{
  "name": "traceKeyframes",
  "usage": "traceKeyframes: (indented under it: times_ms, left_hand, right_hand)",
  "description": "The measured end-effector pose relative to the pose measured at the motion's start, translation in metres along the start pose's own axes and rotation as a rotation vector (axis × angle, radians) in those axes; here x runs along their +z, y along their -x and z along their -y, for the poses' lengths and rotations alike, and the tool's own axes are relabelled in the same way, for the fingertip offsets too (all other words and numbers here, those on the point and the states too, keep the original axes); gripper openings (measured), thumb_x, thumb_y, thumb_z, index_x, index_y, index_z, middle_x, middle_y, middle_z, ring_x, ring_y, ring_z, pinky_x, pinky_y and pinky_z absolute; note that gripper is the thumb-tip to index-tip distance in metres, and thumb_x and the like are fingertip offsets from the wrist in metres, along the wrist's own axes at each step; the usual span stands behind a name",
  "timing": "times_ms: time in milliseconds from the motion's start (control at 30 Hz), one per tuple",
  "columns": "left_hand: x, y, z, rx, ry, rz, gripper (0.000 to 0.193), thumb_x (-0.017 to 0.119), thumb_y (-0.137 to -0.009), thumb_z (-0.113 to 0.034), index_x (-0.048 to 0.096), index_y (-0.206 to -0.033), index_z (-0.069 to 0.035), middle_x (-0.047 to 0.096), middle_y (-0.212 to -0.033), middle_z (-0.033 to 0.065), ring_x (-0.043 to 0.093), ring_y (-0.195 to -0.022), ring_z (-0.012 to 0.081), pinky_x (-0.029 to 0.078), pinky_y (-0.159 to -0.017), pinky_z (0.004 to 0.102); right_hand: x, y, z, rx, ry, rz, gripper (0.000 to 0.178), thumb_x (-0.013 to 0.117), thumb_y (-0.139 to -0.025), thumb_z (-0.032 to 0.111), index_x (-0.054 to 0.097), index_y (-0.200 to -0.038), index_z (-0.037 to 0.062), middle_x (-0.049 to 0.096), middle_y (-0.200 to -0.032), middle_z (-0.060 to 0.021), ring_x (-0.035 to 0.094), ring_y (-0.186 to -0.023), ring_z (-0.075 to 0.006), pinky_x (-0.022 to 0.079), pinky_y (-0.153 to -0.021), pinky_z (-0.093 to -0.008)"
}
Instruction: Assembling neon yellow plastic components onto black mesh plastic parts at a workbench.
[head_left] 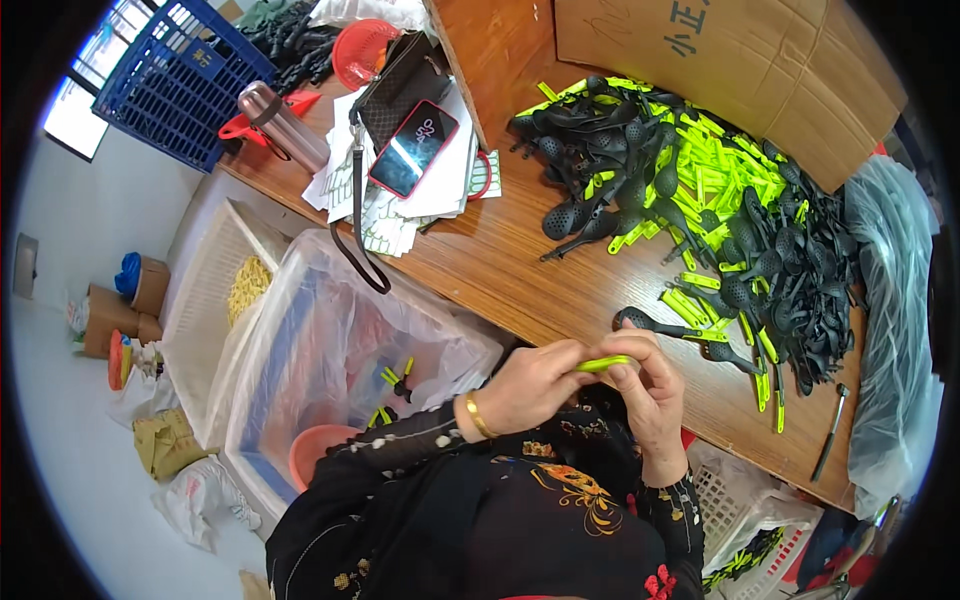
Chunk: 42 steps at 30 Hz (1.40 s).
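In front of my chest, both hands meet at a lime-green plastic handle (603, 364). The fingers of my left hand (535, 385) are closed at its left end. My right hand (650, 395) pinches the other end between thumb and fingers. Whether a black part is joined to it is hidden by my fingers. Just beyond my right hand, a black perforated spoon with a green handle (700, 334) lies on the wooden table (480, 285). Past it spreads a heap of black spoon heads (770, 265) and loose green handles (715, 165).
A cardboard box (740, 70) stands behind the heap, with clear plastic sheeting (890, 330) at the right. A screwdriver-like tool (830, 430) lies near the right edge. At left are a phone (413, 150), a steel flask (285, 125) and a plastic-lined bin (340, 310) holding several green-and-black pieces.
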<state>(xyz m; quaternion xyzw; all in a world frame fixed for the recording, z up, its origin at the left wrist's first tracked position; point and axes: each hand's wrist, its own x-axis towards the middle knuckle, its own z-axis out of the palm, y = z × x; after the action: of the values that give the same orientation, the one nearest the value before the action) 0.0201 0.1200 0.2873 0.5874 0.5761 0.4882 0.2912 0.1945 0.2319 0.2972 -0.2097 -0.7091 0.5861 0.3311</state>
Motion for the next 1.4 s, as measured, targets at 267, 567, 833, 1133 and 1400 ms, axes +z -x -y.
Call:
traceKeyframes:
  times_ms: [267,567,833,1133,1400]
  left_hand:
    - [-0.08,0.136,0.162,-0.346,-0.443,-0.083,0.015,0.064,-0.098,-0.011,0.064,-0.112,-0.004,0.07,-0.091,0.0173,0.071,-0.081,0.0392,0.055,-0.072,0.0464]
    - [-0.016,0.22,0.406,-1.172,-0.779,0.36,0.038,0.063,-0.096,-0.028,0.065,-0.127,-0.007,0.074,-0.109,0.0244,0.071,-0.104,0.0426,0.057,-0.091,0.0535]
    - [-0.005,0.181,0.406,-1.118,-0.777,0.338,0.04,0.064,-0.093,-0.028,0.068,-0.129,-0.01,0.072,-0.12,0.0216,0.07,-0.111,0.041,0.056,-0.096,0.0531]
    - [-0.043,0.078,0.227,-0.851,-0.796,0.591,0.032,0.067,-0.094,-0.037,0.077,-0.112,-0.012,0.074,-0.114,0.0179,0.074,-0.105,0.034,0.058,-0.089,0.0459]
    - [0.044,-0.104,0.002,0.217,-0.357,0.109,0.04,0.073,-0.095,-0.02,0.066,-0.132,-0.005,0.073,-0.122,0.0172,0.062,-0.128,0.0363,0.049,-0.107,0.044]
  right_hand:
    - [-0.075,0.001,-0.015,-0.039,1.157,-0.029,0.052,0.082,-0.08,0.011,0.068,-0.131,0.012,0.063,-0.14,-0.0062,0.049,-0.138,-0.0343,0.031,-0.12,-0.054]
    - [-0.064,-0.013,-0.064,-0.093,1.198,-0.175,0.023,0.077,-0.086,0.009,0.073,-0.109,0.015,0.07,-0.124,0.0006,0.053,-0.135,-0.0297,0.023,-0.125,-0.0563]
    - [-0.066,-0.009,-0.065,-0.127,1.218,-0.188,0.028,0.075,-0.088,0.006,0.074,-0.115,0.0158,0.071,-0.113,-0.0013,0.06,-0.122,-0.0273,0.027,-0.122,-0.0558]
    - [-0.122,-0.006,-0.088,-0.231,1.029,-0.248,0.022,0.078,-0.085,0.007,0.077,-0.106,0.0124,0.069,-0.1,-0.004,0.066,-0.097,-0.0256,0.047,-0.1,-0.0438]
    - [-0.145,-0.015,-0.063,-0.347,0.917,0.008,0.028,0.078,-0.082,0.006,0.074,-0.109,0.0095,0.071,-0.109,-0.0058,0.066,-0.1,-0.0265,0.051,-0.091,-0.04]
